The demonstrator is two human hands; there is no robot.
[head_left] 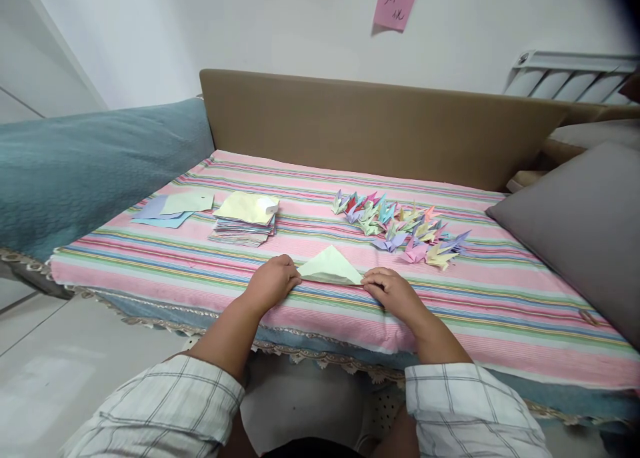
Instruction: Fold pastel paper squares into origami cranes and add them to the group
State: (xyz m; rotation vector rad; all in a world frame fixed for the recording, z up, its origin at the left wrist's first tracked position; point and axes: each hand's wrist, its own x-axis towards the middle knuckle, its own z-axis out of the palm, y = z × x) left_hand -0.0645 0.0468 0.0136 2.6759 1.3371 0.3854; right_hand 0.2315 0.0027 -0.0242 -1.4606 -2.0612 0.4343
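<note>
Paper (pixel 332 263), one sheet, pale green, in a triangular fold. Location: near the front edge of the sofa, over the striped cloth (pixel 195 271), between our two hands. Orientation: peak toward the backrest (pixel 350 118), long edge toward us, with a slight opening between the layers along that edge.

Left hand (pixel 273 283): fingers drawn together in a pinch on the left corner. Right hand (pixel 395 297): fingers in a matching pinch on the right corner.

Handling, in our judgement: very light, thin, fairly crisp; should bend readily and keep a crease. Fragile at the points, which a hard squeeze could crumple and a sideways pull could tear. We expect little slipperiness under dry fingertips, though layers may slide over one another. The padded seat likely gives way under pressure, so we would count on poor backing for a sharp crease.

Best holds: both outer corners, lightly, thumb against forefinger, all layers caught together; a flat fingertip near the middle of the long edge would steady the gap.

Also listed: loose sheets (pixel 193 203), overlapping, at left; stack of sheets (pixel 244 208), yellow on top, beside them; folded cranes (pixel 393 239), many colours, clustered beyond our right hand.
</note>
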